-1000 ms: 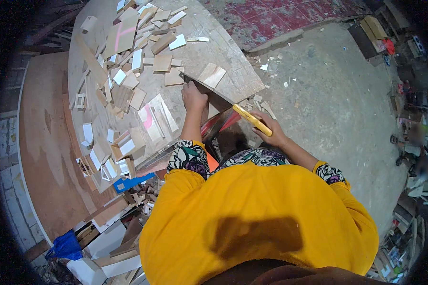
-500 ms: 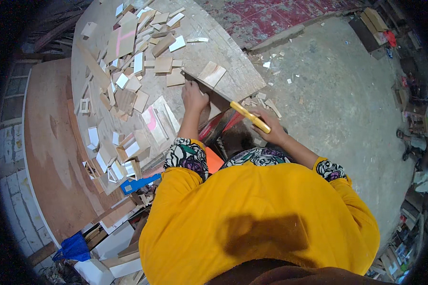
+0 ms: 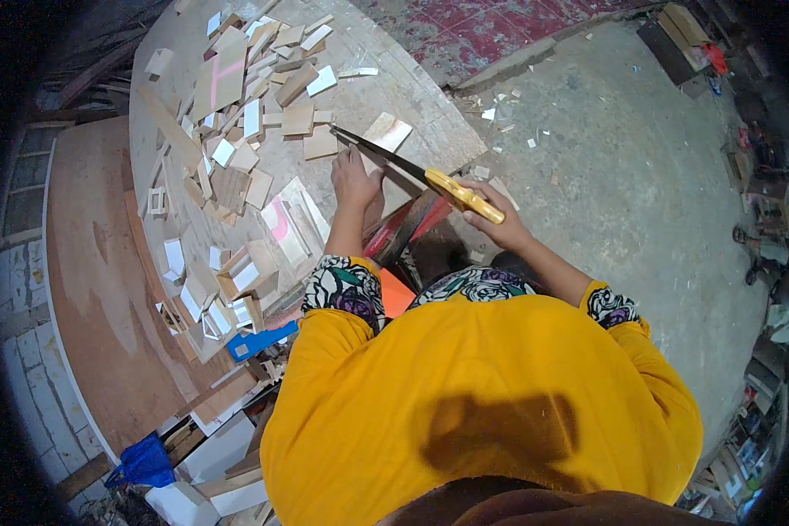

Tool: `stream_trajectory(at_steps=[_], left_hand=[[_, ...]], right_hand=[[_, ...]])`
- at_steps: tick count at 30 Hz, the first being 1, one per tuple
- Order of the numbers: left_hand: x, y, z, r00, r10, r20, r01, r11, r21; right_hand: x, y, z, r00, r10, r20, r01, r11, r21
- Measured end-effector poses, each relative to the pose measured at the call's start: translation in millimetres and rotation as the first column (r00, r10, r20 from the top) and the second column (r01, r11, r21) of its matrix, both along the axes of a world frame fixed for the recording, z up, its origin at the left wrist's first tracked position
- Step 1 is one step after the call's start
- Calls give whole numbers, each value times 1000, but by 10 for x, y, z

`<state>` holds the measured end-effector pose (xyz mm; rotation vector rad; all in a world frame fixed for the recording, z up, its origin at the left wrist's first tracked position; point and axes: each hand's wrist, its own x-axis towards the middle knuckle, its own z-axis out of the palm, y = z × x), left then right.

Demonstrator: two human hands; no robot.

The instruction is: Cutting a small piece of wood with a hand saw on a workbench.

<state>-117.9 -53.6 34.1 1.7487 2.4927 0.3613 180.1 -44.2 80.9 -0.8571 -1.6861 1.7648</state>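
My right hand (image 3: 491, 219) grips the yellow handle (image 3: 460, 195) of a handsaw, whose dark blade (image 3: 394, 159) slants up and left across the workbench's corner. Just below the blade, my left hand (image 3: 355, 182) is closed on a wooden board (image 3: 394, 182) at the bench edge, fingertips close to the steel. Beyond the blade lies a pale wood offcut (image 3: 387, 131). Heaped small wood and white-faced pieces (image 3: 237, 153) cover much of the workbench (image 3: 425, 88), along with a flat pale piece marked pink (image 3: 294, 219).
A plywood sheet (image 3: 96, 263) lies left of the bench, with a blue object (image 3: 259, 340) by the bench's near edge and a blue bag (image 3: 145, 460) lower left. Concrete floor (image 3: 640, 219) spreads to the right, bordered by clutter (image 3: 771, 263) and boxes (image 3: 675, 48).
The saw handle and my right hand have shifted slightly up and right along the line of the cut. My left hand stays near the blade, holding the board.
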Motion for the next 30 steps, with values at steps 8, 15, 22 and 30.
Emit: stream_trajectory(at_steps=[8,15,22,30], left_hand=[[55,-5,250,996,-42,-80,39,999,-34],[76,-78,204,996,-10,-84,13,999,45],[-15,-143,-308,999,30,34,-33,993,113],[582,-258,-328,949,274,158,-307,919,249]], right_hand=[[-43,133,279,998,-66,-17,64,991,-115],[-21,90,245,999,-38,10,35,977,212],[-68,-202,-74,999,20,37,-34,895,445],[206,-519,-350,893,154,422,-329,864,381]])
